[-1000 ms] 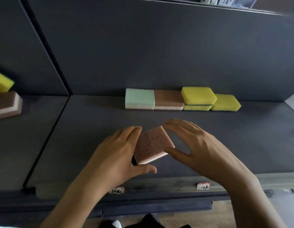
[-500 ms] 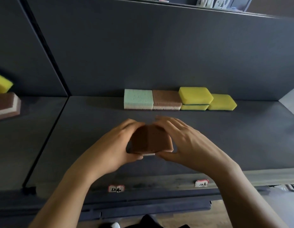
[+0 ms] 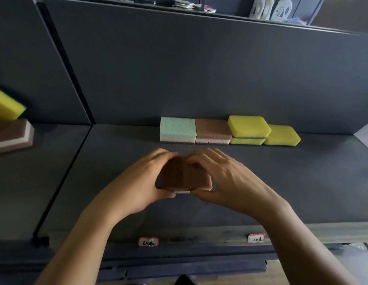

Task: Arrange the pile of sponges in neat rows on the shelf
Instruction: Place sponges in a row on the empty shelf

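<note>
A brown sponge (image 3: 185,175) with a pale underside is held between both hands over the middle of the dark shelf (image 3: 302,182). My left hand (image 3: 142,182) grips its left side and my right hand (image 3: 230,179) grips its right side, fingers curled over the top. Along the back wall stands a row: a green sponge (image 3: 177,129), a brown sponge (image 3: 212,130), two stacked yellow sponges (image 3: 248,128) and a single yellow sponge (image 3: 282,135).
On the neighbouring shelf bay at the left lie a yellow sponge (image 3: 6,104) on a brown-and-white sponge (image 3: 12,134). A black divider post (image 3: 65,64) separates the bays. Price labels (image 3: 148,241) sit on the front rail. Bottles (image 3: 269,7) stand on the shelf above.
Both hands have closed round the brown sponge, turned it level and carried it a little further back over the shelf.
</note>
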{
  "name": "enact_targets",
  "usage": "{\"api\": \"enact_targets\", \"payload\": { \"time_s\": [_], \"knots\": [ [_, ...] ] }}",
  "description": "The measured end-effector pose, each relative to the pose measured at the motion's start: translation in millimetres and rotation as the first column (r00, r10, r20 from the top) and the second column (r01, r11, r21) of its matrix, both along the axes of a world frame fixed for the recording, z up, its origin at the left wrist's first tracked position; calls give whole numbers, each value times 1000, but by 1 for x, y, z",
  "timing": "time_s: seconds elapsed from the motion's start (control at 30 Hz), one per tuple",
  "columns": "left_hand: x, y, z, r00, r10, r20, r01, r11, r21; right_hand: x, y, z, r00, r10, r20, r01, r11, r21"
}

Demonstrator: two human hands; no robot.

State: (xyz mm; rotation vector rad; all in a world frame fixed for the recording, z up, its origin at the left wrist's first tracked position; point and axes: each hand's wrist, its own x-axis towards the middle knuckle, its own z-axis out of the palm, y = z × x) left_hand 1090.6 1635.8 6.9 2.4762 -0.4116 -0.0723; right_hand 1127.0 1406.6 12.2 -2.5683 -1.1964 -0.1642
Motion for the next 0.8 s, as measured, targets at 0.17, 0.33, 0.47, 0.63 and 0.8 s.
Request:
{"api": "enact_targets", "payload": {
  "time_s": [0.17, 0.33, 0.47, 0.63, 0.8],
  "knots": [
    [4, 2, 4, 999, 17, 34, -17, 1000, -15, 5, 5, 3, 998, -20, 52, 19, 1000, 7],
    [6, 2, 6, 999, 7, 33, -6, 999, -33, 8, 8, 3, 998, -4, 67, 4, 1000, -2],
    [10, 2, 7, 999, 16, 37, -14, 999, -41, 12, 9, 2, 998, -4, 68, 3, 1000, 16],
    [13, 7, 7, 996, 87, 35, -86, 996, -39, 21, 6, -1, 997, -30, 75, 28, 999, 29],
    [16, 13, 6, 989, 149, 24, -149, 989, 2, 34, 2, -2, 996, -62, 57, 59, 997, 47]
  ]
}}
